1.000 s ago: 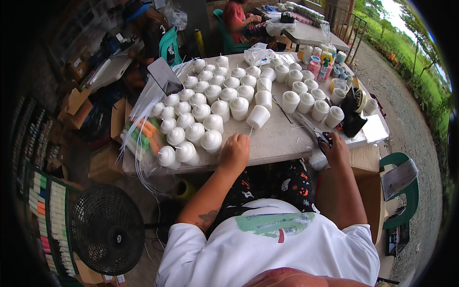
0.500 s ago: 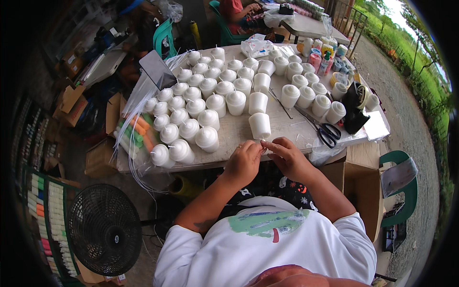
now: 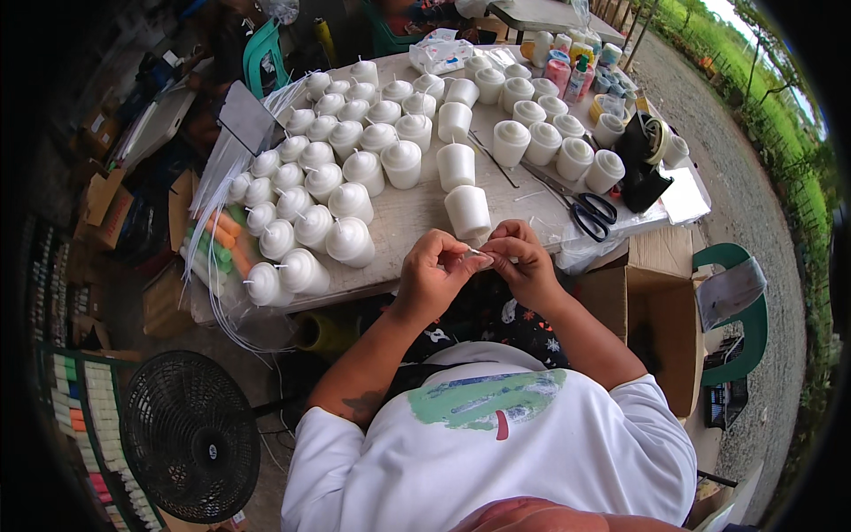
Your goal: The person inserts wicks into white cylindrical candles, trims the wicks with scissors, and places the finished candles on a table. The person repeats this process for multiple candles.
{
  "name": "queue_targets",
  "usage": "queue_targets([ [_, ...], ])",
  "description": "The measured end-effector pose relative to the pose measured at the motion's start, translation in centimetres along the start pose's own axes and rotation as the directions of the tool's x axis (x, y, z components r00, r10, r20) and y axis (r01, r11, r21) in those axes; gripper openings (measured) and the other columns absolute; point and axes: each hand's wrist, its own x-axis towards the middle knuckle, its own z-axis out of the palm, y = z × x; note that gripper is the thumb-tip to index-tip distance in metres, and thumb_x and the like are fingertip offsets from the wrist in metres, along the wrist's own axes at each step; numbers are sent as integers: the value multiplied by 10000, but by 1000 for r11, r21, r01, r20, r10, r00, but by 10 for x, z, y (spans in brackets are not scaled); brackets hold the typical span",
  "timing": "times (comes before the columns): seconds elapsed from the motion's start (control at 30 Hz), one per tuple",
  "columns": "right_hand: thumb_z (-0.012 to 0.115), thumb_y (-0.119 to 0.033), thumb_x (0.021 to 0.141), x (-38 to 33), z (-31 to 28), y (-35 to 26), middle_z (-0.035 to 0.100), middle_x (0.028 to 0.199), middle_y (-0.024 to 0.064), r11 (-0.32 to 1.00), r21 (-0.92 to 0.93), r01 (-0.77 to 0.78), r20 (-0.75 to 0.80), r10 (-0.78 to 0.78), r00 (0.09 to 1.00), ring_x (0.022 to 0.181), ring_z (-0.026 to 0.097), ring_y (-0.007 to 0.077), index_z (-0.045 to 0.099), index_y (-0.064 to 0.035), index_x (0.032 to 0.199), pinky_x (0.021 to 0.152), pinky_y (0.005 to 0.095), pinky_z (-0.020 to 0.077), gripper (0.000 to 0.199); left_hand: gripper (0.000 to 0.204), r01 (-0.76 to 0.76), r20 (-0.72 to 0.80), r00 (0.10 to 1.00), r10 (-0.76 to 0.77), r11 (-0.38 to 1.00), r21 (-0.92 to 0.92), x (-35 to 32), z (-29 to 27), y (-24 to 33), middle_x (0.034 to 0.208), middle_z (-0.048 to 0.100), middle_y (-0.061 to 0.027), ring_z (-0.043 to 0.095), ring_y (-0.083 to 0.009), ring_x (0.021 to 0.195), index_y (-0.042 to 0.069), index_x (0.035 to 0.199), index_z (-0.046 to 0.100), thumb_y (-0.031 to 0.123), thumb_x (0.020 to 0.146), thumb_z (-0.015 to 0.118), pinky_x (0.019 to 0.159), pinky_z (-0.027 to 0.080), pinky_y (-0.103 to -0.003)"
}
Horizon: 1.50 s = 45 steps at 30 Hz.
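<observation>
My left hand (image 3: 434, 273) and my right hand (image 3: 523, 263) meet at the table's front edge, thumbs and forefingers pinched together. Between their fingertips is a thin white wick (image 3: 476, 252); whether it joins the nearest candle cannot be made out. Just beyond the fingers, that white candle (image 3: 467, 213) lies tipped on its side. Behind it runs a line of more tipped candles (image 3: 456, 167). To the left stand rows of upright white candles (image 3: 350, 241) with wicks sticking up.
Black-handled scissors (image 3: 592, 215) and a thin dark rod (image 3: 495, 160) lie right of the tipped candles. More white candles (image 3: 574, 158) stand at the right, beside a black holder (image 3: 645, 164). Long white wicks (image 3: 208, 230) hang off the left edge. A fan (image 3: 191, 434) stands at lower left.
The view has shifted, so the table sits further left and up. My hands have drawn slightly back from the nearest tipped candle, still pinched together, with the wick now showing between them.
</observation>
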Motion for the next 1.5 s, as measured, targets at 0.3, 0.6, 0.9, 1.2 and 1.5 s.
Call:
queue_targets([
  [0.3, 641, -34, 868, -8, -12, 0, 490, 992, 65, 997, 11, -70, -79, 70, 994, 956, 486, 185, 628, -45, 954, 844, 278, 416, 88, 352, -422, 404, 891, 210, 713, 561, 35, -2, 0, 1349, 471, -25, 498, -243, 999, 152, 1134, 652, 63, 794, 639, 901, 434, -386],
  [0.6, 626, -35, 881, -37, -35, -18, 484, 991, 57, 984, 16, -178, -11, 179, 984, 881, 497, 149, 626, -41, 953, 785, 253, 414, 72, 288, -460, 387, 885, 259, 618, 638, 34, 17, -11, 1280, 475, 3, 453, -248, 1037, 212, 1054, 697, 125, 784, 644, 947, 399, -406],
  [0.9, 596, -116, 923, -42, -50, -15, 477, 991, 24, 974, -39, -223, 1, 223, 975, 784, 502, 84, 637, -47, 965, 629, 206, 464, 90, 353, -361, 328, 925, 193, 716, 598, 34, 18, 14, 1262, 468, -23, 455, -256, 1059, 162, 1125, 662, 108, 777, 687, 908, 414, -404],
  [1.2, 642, -101, 890, -45, -44, -18, 504, 972, 37, 964, -10, -264, -57, 263, 963, 773, 508, 102, 639, -35, 961, 628, 241, 445, 97, 132, -109, 231, 968, 97, 993, 41, 14, 39, 22, 794, 596, -80, 557, -207, 661, 34, 974, 630, 39, 844, 653, 605, 461, -294],
  [1.5, 704, -42, 813, -46, -35, -17, 566, 880, 46, 977, -43, -208, -210, 195, 958, 800, 543, 159, 714, -67, 969, 689, 266, 443, 159, 68, -135, 91, 987, 132, 991, 22, 0, 55, 19, 756, 542, -77, 526, -173, 627, 25, 873, 558, 14, 872, 625, 549, 432, -282],
])
